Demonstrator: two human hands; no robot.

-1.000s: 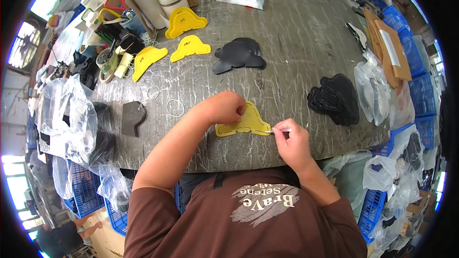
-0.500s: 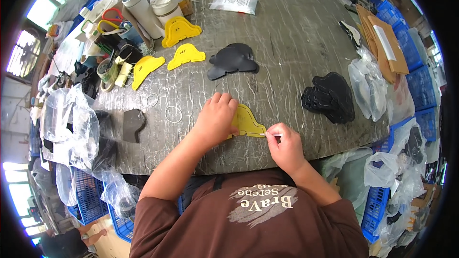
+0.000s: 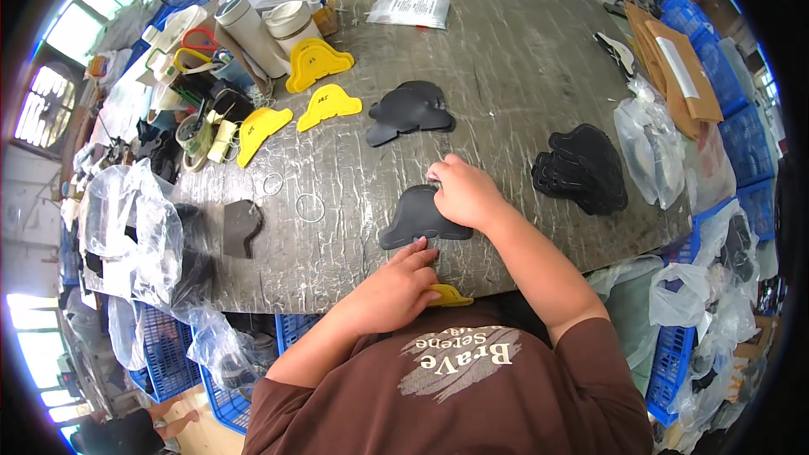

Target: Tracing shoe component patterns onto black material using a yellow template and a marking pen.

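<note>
A black cut piece with a curved outline lies on the table in front of me. My left hand is at its near edge, index fingertip touching it. Under that hand's curled fingers is a yellow template, partly hidden, at the table's front edge. My right hand reaches over the black piece's upper right side, fingers pinched together. A thin pale pen shows only slightly at these fingertips. Beyond lie a small stack of black pieces and, to the right, a taller black stack.
Yellow templates lie at the back left, beside a white cylinder and tool holders. A dark offcut and clear bags are at left. A printed plastic packet lies far back; blue crates line the right.
The yellow template has come off the black piece, toward me with my left hand. My right hand has moved from the template's right corner up and left to the black piece's far side.
</note>
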